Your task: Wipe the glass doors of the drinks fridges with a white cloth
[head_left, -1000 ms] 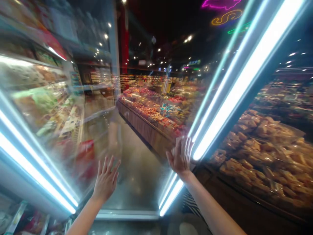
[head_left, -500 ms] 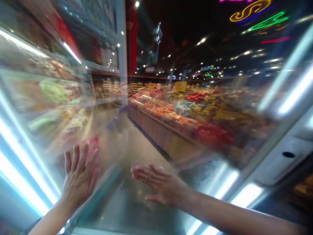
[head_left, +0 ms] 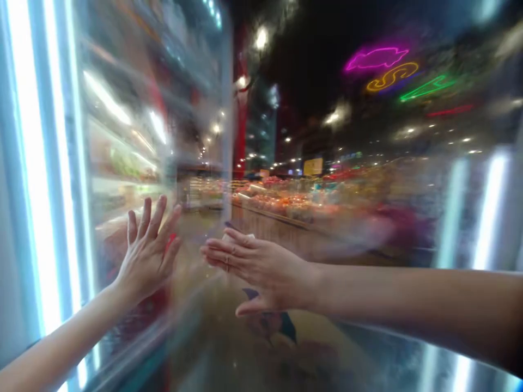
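Observation:
My left hand (head_left: 149, 247) is spread flat with its fingers apart, up against a clear glass pane (head_left: 204, 332), and nothing shows in it. To its right, my right hand (head_left: 261, 267) reaches across with fingers stretched out to the left and thumb apart. From behind its fingers peeks a small white cloth (head_left: 239, 237), perhaps a tissue, pressed between the hand and the glass. Most of the cloth is hidden by the hand. Rings show on the right fingers.
Bright light strips (head_left: 36, 163) run up the left side, and more strips (head_left: 490, 212) glow at the right. Beyond the glass lie a heaped display counter (head_left: 286, 202), a floor aisle and lit shelves (head_left: 122, 163), all blurred. Neon signs (head_left: 392, 76) shine at upper right.
The view has swung, so the lights and counter sit differently. Both hands appear higher in the picture, and the right one lies a little further left. The white cloth shows more at the right fingers.

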`<state>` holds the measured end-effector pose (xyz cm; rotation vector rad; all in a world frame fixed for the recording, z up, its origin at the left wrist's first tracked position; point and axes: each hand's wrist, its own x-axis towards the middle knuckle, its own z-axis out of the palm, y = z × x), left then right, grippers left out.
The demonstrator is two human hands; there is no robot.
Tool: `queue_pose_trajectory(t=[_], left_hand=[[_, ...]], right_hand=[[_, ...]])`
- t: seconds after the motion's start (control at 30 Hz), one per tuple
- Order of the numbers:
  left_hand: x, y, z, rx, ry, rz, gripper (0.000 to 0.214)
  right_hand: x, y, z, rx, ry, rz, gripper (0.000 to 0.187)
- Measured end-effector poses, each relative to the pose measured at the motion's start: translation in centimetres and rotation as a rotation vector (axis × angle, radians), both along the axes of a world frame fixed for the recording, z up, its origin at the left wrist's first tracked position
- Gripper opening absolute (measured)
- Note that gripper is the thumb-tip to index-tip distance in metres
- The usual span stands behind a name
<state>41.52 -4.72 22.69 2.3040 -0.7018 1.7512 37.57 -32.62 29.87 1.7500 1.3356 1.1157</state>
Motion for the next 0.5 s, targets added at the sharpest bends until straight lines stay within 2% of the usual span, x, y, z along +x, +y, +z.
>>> queue_pose_trajectory(t=[0.03,0.07,0.17,0.2,0.23,0.27,0.3,0.37,0.4,0.43,0.47,0.5], left_hand=[[0.3,0.6,0.7,0.017,-0.008,-0.007,0.067],[0.6,1.1,1.6,0.023,-0.012,-0.013,0.065],[1.3,2.7,4.9,-0.064,-0.004,-0.016,0.058],[1.5,3.3,5.7,-0.114,-0.003,-0.016,0.057],[1.7,3.9,6.1,-0.159,-0.003,-0.017,0.056],[1.9,4.5,6.2,-0.192,0.001,-0.019,0.055],[2.1,5.1,6.0,-0.209,0.002,-0.026,0.055],[2.6,6.2,5.0,-0.200,0.003,-0.045,0.056],[2.9,6.7,4.6,-0.183,-0.006,-0.059,0.056],[3.1,7.1,4.2,-0.166,-0.015,-0.072,0.056],[3.3,7.4,4.0,-0.156,-0.025,-0.082,0.055],[3.4,7.6,4.0,-0.157,-0.029,-0.087,0.055]], right_hand=[[0.4,0.3,1.2,-0.001,0.014,0.006,0.103],[0.8,0.5,3.9,0.066,0.018,-0.003,0.100],[1.3,1.7,14.9,0.454,-0.020,-0.050,0.096],[1.4,2.4,17.2,0.589,-0.027,-0.040,0.095],[1.4,3.3,17.8,0.671,-0.034,-0.014,0.091],[1.5,4.3,16.7,0.689,-0.041,0.007,0.090],[1.7,5.2,14.4,0.601,-0.038,0.012,0.090],[2.1,6.9,8.3,0.241,-0.028,0.012,0.098],[2.4,7.7,6.1,0.044,-0.012,0.010,0.097],[2.8,8.3,5.2,-0.097,-0.009,0.002,0.095],[3.1,9.0,5.8,-0.134,-0.020,-0.016,0.097],[3.3,9.9,7.8,-0.038,-0.046,-0.069,0.100]])
